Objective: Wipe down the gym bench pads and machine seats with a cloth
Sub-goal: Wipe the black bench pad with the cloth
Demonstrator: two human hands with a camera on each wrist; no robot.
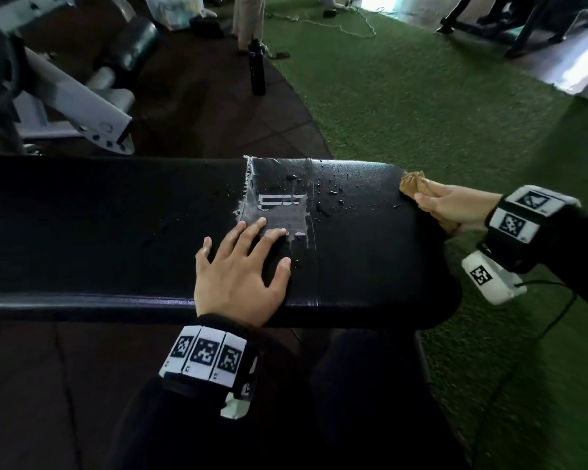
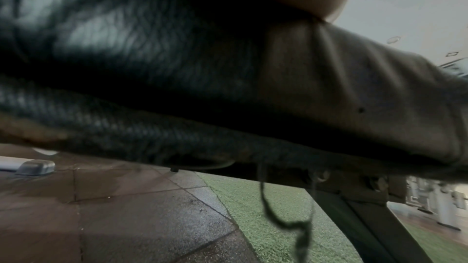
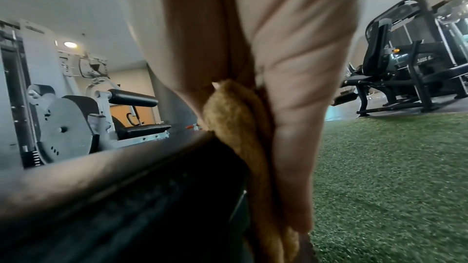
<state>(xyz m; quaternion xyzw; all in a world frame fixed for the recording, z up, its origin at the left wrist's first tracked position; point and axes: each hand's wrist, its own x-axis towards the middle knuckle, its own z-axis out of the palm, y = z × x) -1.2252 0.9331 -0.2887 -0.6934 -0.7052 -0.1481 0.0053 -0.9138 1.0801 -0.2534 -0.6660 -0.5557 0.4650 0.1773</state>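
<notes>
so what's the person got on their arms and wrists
Both arms are in black sleeves. The left hand is bare, with a black wrist strap carrying a row of white tiles printed with black square code markers. The right hand is bare too; its black strap bears similar marker tiles, and a white box with one marker and a thin black cable hangs under the wrist.

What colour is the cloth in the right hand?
Tan-brown; the cloth shows best in the right wrist view, held by the right hand.

The bench pad (image 1: 116, 225) is glossy black grained vinyl beaded with water; the tan cloth (image 1: 413, 184) looks fuzzy.
</notes>
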